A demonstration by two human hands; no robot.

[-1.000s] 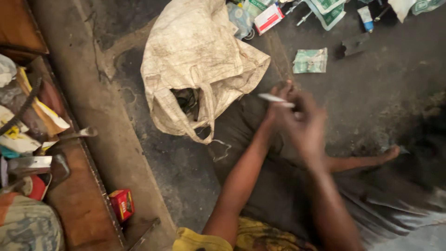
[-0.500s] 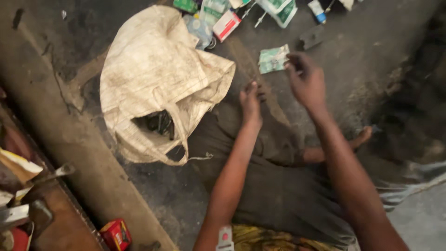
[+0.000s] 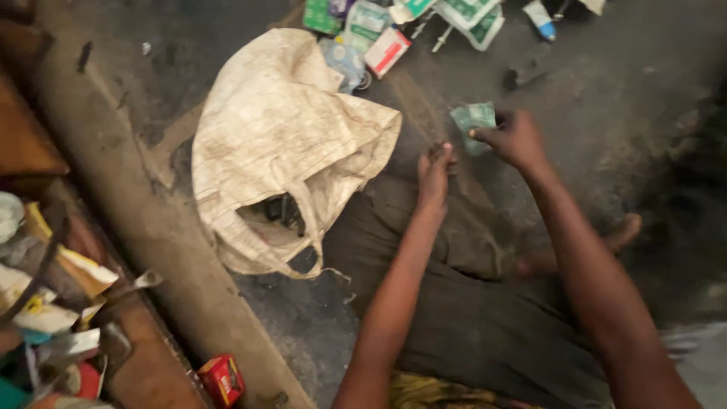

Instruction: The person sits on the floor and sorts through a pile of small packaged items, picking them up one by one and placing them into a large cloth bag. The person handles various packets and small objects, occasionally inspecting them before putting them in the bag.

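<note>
Right hand (image 3: 515, 140) stretched out over the dark floor (image 3: 636, 98), fingertips pinching the edge of a small green packet (image 3: 473, 117) lying flat there. Left hand (image 3: 434, 173) drawn in near the knee, fingers curled together – whether anything sits in that grip, impossible to tell. Just left of it, a dirty cream sack (image 3: 280, 144), mouth open toward the lap. Beyond the sack – a scatter of green and white packets (image 3: 424, 19). Small red box (image 3: 221, 379) by the concrete ledge (image 3: 144, 204)

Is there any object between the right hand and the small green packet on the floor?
No, nothing visible. The right hand is already touching the green packet, and no object lies between them.
</note>
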